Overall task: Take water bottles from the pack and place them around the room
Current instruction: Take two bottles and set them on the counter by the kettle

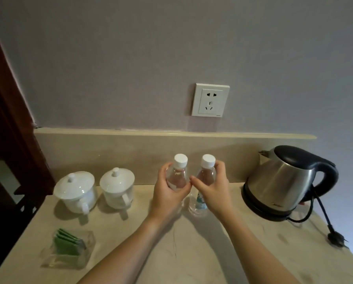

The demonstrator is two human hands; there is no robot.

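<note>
Two clear water bottles with white caps stand upright side by side on the beige counter (192,253), close to the back splash. My left hand (167,193) is wrapped around the left bottle (178,173). My right hand (214,190) grips the right bottle (206,171), whose blue-green label shows below my fingers. The bottles almost touch, and my thumbs meet between them. No bottle pack is in view.
Two white lidded cups (75,191) (117,186) stand to the left of the bottles. A steel electric kettle (284,179) with a black cord sits to the right. A clear holder with green tea sachets (69,245) is at the front left. A wall socket (210,100) is above.
</note>
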